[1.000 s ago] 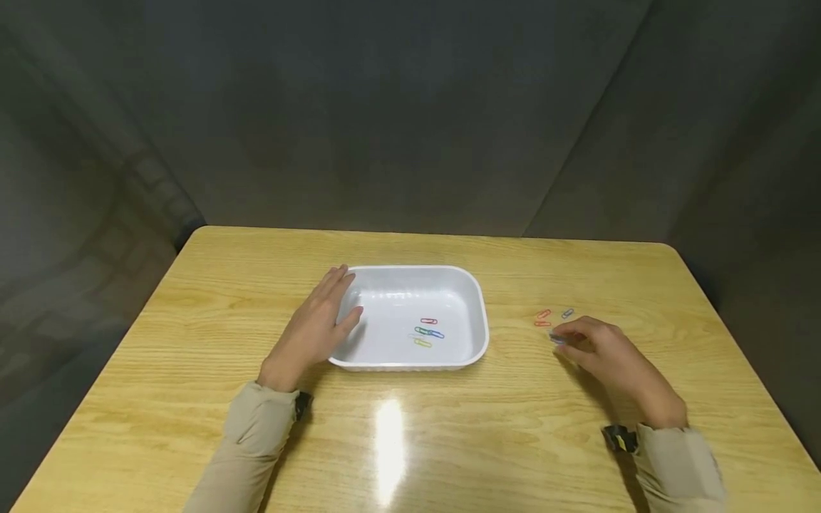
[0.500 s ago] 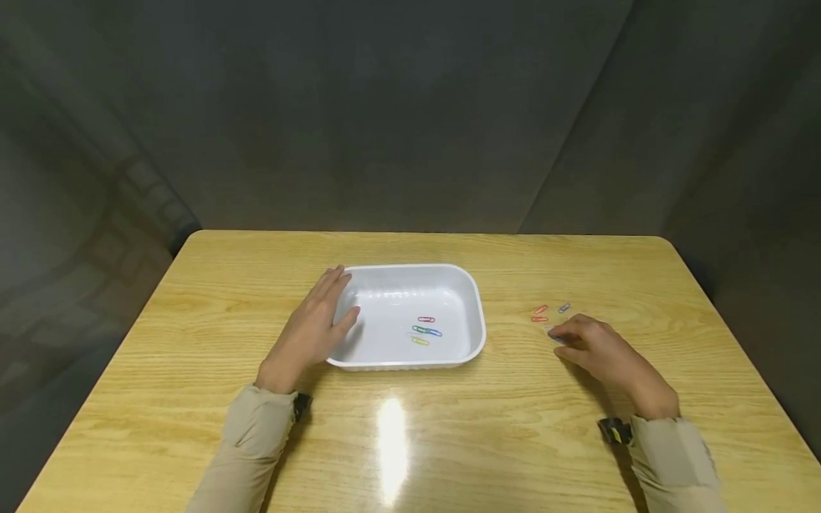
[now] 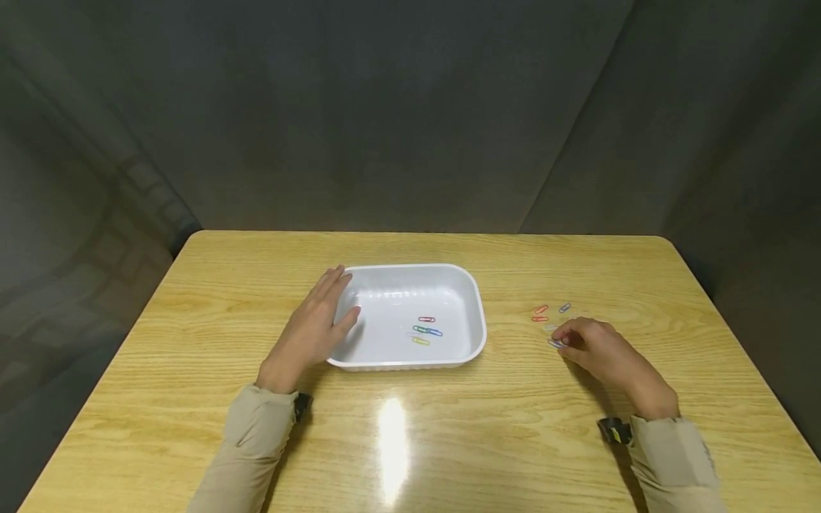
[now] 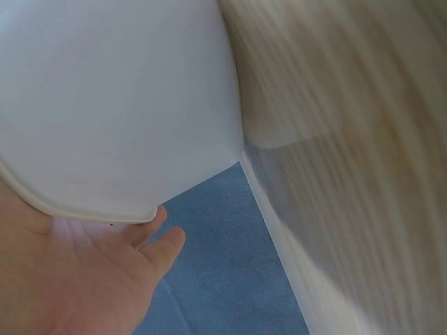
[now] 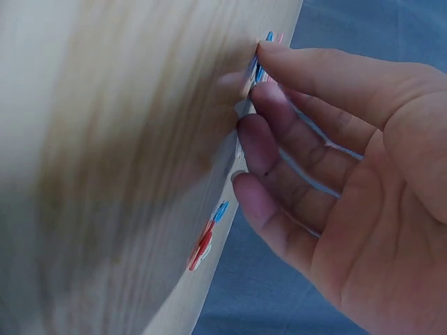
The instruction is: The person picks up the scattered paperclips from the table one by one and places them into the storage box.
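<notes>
A white rectangular tray (image 3: 471,356) stands mid-table. My left hand (image 3: 311,331) rests along its left rim, fingers fairly straight and thumb spread over the inside. In the left wrist view, the rim of the tray (image 4: 105,139) crosses my left palm. My right hand (image 3: 596,353) is low over the table, right of the tray. In the right wrist view its bent thumb and index finger pinch a blue paper clip (image 5: 260,68) at the tabletop. Beside it lie red paper clips (image 3: 541,319) and another blue paper clip (image 3: 565,308). Pale clips are partly hidden by my fingers.
Inside the tray lie a red paper clip (image 3: 426,319), a green paper clip (image 3: 420,329), a yellow paper clip (image 3: 420,341), a blue one and a faint white one. Dark fabric walls (image 3: 410,142) rise behind the wooden table (image 3: 481,442) and at its sides.
The right fingertips shift slightly at the blue paper clip, more of which now shows. My left hand stays at the tray rim. The whole head view has shifted a little.
</notes>
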A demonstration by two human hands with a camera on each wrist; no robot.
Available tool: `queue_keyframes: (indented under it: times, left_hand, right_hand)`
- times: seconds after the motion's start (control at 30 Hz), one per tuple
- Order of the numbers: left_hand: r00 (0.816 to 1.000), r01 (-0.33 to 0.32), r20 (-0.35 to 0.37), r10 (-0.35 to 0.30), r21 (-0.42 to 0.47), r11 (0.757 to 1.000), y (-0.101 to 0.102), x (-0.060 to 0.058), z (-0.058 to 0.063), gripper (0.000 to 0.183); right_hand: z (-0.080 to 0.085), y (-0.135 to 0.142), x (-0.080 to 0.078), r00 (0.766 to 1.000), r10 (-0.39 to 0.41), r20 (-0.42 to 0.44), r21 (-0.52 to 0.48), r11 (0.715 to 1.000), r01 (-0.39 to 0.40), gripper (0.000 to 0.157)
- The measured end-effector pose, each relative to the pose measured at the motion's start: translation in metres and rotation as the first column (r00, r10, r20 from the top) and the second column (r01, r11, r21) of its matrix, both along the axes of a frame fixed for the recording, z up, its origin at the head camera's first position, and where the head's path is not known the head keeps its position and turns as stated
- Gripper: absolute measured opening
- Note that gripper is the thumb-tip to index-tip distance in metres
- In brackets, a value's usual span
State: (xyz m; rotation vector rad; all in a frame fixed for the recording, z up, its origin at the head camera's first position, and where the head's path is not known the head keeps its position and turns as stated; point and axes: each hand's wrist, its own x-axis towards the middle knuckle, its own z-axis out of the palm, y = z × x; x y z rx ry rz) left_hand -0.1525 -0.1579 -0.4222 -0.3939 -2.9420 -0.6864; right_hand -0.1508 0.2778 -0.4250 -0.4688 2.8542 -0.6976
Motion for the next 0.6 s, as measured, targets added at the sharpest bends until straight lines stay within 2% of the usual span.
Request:
queue_keyframes:
  times: [0.3, 0.6]
  left_hand:
    - [1.0, -0.004, 0.005, 0.004, -0.005, 1.0, 0.0002, 0.0005, 0.0003, 0.062]
    - [1.0, -0.006, 0.012, 0.006, -0.013, 1.0, -0.0001, 0.001, 0.0012, 0.062]
  right_hand:
    - [0.0004, -0.0004, 0.0004, 1.0, -0.002, -0.017, 0.03, 1.0, 0.002, 0.004]
    - [-0.0007, 0.0, -0.0001, 0.999, 0.029, -0.027, 0.034, 0.999, -0.028, 0.006]
